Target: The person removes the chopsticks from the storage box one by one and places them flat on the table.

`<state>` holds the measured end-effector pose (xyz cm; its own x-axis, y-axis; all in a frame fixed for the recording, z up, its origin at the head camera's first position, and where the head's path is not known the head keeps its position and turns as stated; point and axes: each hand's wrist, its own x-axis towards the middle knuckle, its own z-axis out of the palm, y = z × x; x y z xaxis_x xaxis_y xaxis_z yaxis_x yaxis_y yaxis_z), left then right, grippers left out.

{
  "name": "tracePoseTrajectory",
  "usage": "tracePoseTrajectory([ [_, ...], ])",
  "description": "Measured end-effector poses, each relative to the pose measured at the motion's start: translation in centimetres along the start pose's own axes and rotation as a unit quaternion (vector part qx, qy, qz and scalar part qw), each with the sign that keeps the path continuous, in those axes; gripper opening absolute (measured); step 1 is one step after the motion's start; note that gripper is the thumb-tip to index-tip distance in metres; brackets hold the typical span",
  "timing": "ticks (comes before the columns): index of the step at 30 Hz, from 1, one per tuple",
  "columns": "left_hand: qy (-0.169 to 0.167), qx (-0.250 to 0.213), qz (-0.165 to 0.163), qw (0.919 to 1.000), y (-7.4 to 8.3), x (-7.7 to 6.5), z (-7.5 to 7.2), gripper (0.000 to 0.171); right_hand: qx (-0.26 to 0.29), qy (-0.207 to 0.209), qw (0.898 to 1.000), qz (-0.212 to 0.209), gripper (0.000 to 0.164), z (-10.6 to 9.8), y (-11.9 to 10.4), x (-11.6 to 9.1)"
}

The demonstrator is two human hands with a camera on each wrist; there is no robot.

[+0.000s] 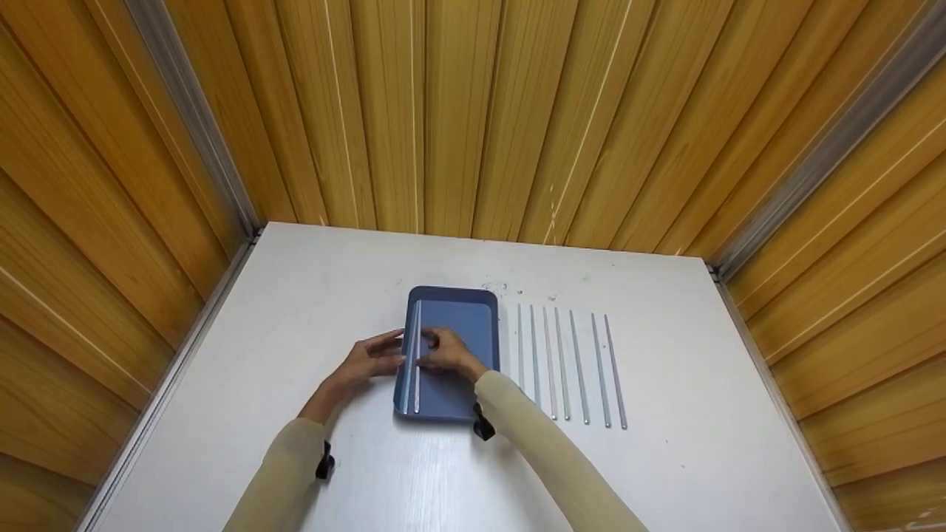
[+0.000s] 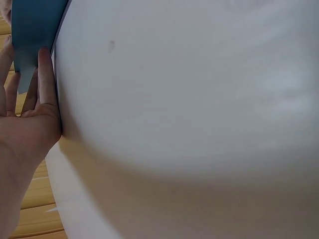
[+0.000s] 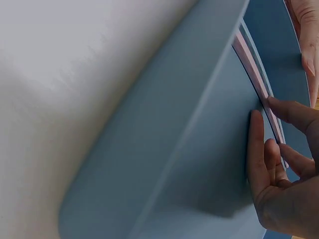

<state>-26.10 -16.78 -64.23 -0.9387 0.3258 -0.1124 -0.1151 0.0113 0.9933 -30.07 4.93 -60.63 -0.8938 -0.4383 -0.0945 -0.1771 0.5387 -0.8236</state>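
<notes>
A blue rectangular tray (image 1: 460,319) stands on the white table. Along its left wall lie two slim chopsticks, a bluish chopstick (image 1: 408,388) and a pale pink chopstick (image 3: 253,63). My right hand (image 1: 447,351) reaches inside the tray and pinches the pink chopstick near its middle. Outside the tray, my left hand (image 1: 363,362) rests its spread, fairly straight fingers against the left wall. The left wrist view shows those fingers (image 2: 46,82) touching the wall from outside.
Several pastel chopsticks (image 1: 581,369) lie in a spaced row on the table (image 1: 709,414), right of the tray. Small clear bits (image 1: 551,298) lie behind the row. Yellow wood-patterned walls (image 1: 458,125) with metal corner posts surround the table.
</notes>
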Motion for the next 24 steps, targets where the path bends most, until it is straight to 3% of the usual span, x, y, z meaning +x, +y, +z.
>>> tracePoseTrajectory([
  [6,0.004,0.002,-0.010,0.9999,0.1,0.0,0.0,0.070,0.008,0.009,1.000,0.006,0.067,0.1,-0.5,-0.3],
  [10,0.006,0.003,-0.009,0.9999,0.2,-0.1,-0.1,0.071,0.077,-0.005,0.996,0.044,0.072,0.1,-0.7,-0.3],
  [14,0.003,0.002,-0.005,1.0000,0.4,-0.2,-0.1,0.070,0.154,-0.030,0.983,0.092,0.075,-0.2,-0.9,-0.4],
  [19,-0.002,0.004,-0.001,1.0000,0.5,-0.1,-0.1,0.069,0.179,-0.068,0.975,0.117,0.071,-1.2,-0.9,-0.2],
  [24,0.005,0.017,-0.009,0.9998,0.4,-0.2,0.0,0.069,0.245,-0.102,0.953,0.150,0.069,-2.3,-0.6,-0.2],
])
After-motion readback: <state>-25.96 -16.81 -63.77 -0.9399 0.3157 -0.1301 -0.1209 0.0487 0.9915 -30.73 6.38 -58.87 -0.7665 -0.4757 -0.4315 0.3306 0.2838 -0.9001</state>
